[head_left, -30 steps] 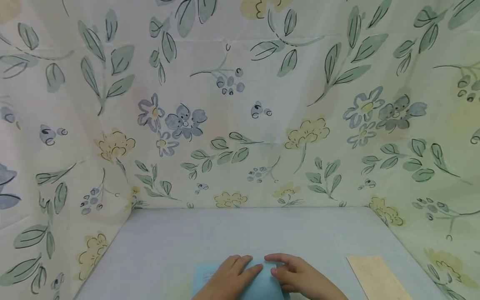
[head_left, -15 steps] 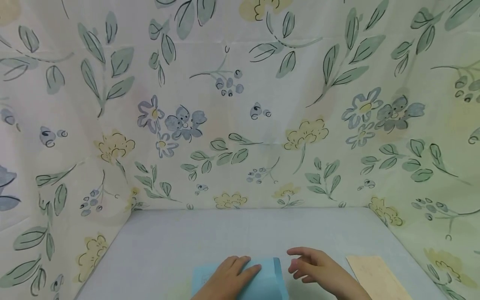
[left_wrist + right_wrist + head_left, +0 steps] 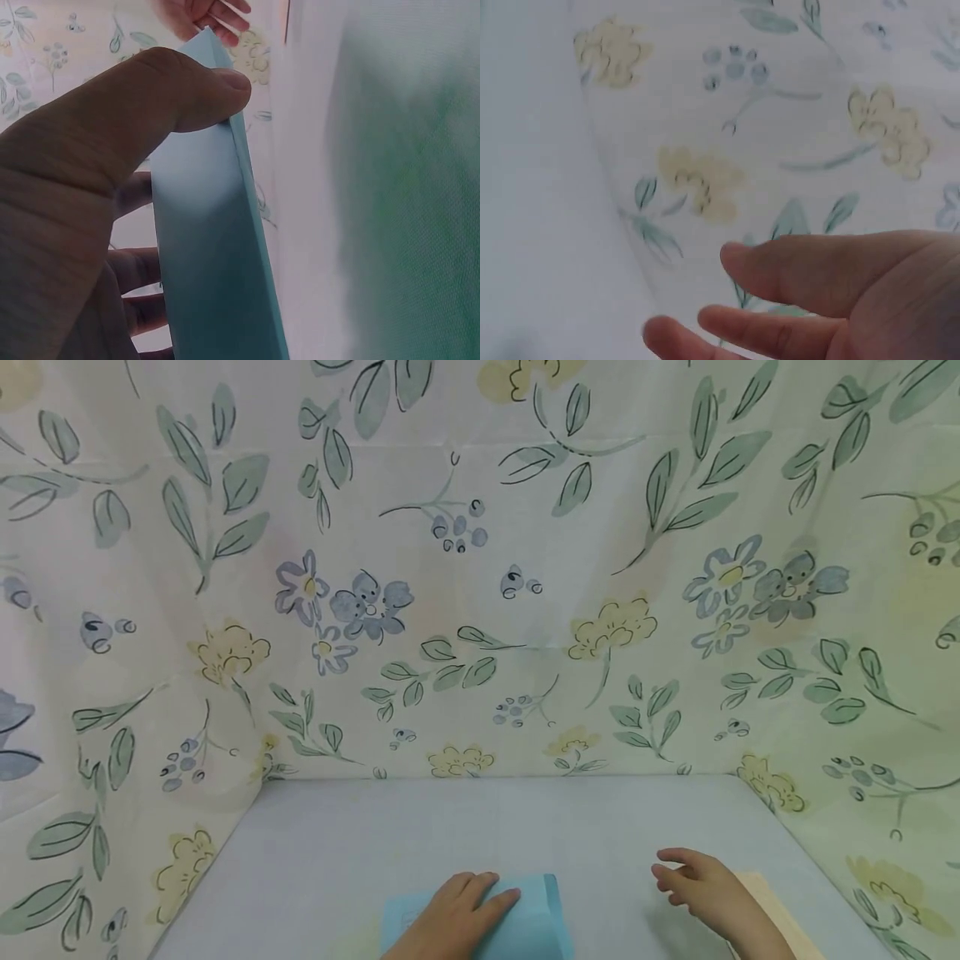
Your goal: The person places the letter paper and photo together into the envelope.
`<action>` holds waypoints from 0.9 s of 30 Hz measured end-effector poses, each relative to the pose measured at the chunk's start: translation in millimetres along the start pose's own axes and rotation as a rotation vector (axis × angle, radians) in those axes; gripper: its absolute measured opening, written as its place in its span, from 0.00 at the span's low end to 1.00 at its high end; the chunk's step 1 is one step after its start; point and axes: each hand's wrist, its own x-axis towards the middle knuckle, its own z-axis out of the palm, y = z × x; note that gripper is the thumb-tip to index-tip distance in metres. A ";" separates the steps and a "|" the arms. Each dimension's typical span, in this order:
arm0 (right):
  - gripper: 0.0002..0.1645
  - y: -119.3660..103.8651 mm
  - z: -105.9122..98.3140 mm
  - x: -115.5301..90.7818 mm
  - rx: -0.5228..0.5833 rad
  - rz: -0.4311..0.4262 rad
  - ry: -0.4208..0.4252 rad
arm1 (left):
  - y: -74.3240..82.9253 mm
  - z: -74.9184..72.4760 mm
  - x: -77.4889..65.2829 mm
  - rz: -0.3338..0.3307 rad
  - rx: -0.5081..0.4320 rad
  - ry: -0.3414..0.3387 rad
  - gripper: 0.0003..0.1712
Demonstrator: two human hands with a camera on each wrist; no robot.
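Note:
A light blue piece of folded paper (image 3: 528, 914) lies at the front of the table, with a narrow folded strip along its right side. My left hand (image 3: 461, 914) holds it, thumb over one face and fingers behind, as the left wrist view shows of the blue paper (image 3: 206, 240). Faint print shows on the part left of that hand; the rest is hidden or out of frame. My right hand (image 3: 697, 889) hovers over the table, apart from the blue paper, fingers loosely bent and holding nothing. Beneath and beside it lies a cream-coloured sheet (image 3: 772, 906), partly hidden by the forearm.
The table (image 3: 495, 818) has a pale cover. Floral cloth (image 3: 480, 610) hangs behind it and along both sides, meeting the table's edges.
My right hand has let go of the blue paper's right side and moved right, toward the cream sheet. The left hand has stayed on the blue paper.

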 end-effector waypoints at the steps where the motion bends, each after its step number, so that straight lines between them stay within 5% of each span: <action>1: 0.39 3.9 -3.7 1.5 -0.037 0.003 0.013 | -0.2 0.0 -0.1 0.001 0.003 0.003 0.57; 5: 0.46 20.8 -18.1 7.6 -0.189 0.039 0.060 | -1.3 0.7 -0.3 0.002 -0.002 0.000 0.58; 14: 0.51 52.9 -38.3 6.7 -0.306 0.143 0.091 | -2.0 1.1 1.2 -0.004 0.008 -0.011 0.58; 19: 0.56 67.0 -39.5 7.4 -0.339 0.327 0.137 | -1.6 1.4 1.2 -0.008 0.008 -0.016 0.58; 22: 0.61 69.9 -39.9 3.4 -0.353 0.393 0.112 | -0.9 1.8 0.8 -0.017 0.003 -0.020 0.58; 25: 0.65 73.1 -43.0 -2.6 -0.343 0.348 0.042 | -1.1 2.2 0.5 -0.017 0.006 -0.018 0.58; 27: 0.62 81.6 -40.6 -14.8 -0.214 0.301 -0.021 | -1.5 2.3 0.4 -0.013 0.005 -0.016 0.58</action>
